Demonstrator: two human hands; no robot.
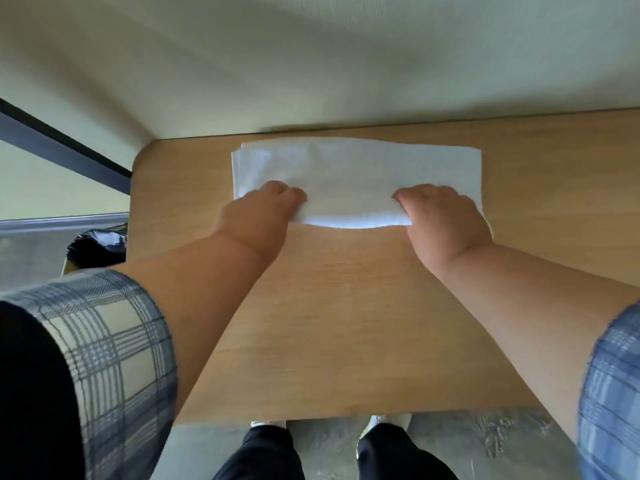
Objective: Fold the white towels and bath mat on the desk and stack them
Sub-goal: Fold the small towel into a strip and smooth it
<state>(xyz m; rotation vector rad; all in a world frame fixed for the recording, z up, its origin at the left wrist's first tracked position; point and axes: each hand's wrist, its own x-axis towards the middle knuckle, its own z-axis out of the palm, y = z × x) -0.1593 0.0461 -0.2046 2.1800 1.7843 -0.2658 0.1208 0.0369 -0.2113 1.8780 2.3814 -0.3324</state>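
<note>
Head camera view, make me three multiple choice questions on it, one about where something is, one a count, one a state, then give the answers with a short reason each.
1. Where on the desk does the towel lie?
A. Along the far side, by the wall.
B. Hanging over the near edge.
C. At the near left corner.

2. How many hands are on the towel?
A. None.
B. One.
C. Two.

3. How does the towel lie?
A. Crumpled in a heap.
B. Flat, in a rectangle.
C. Rolled into a tube.

Answers:
1 A, bare wood lies between it and the person.
2 C, the left hand and the right hand both grip its near edge.
3 B, its edges run straight and its top is smooth.
</note>
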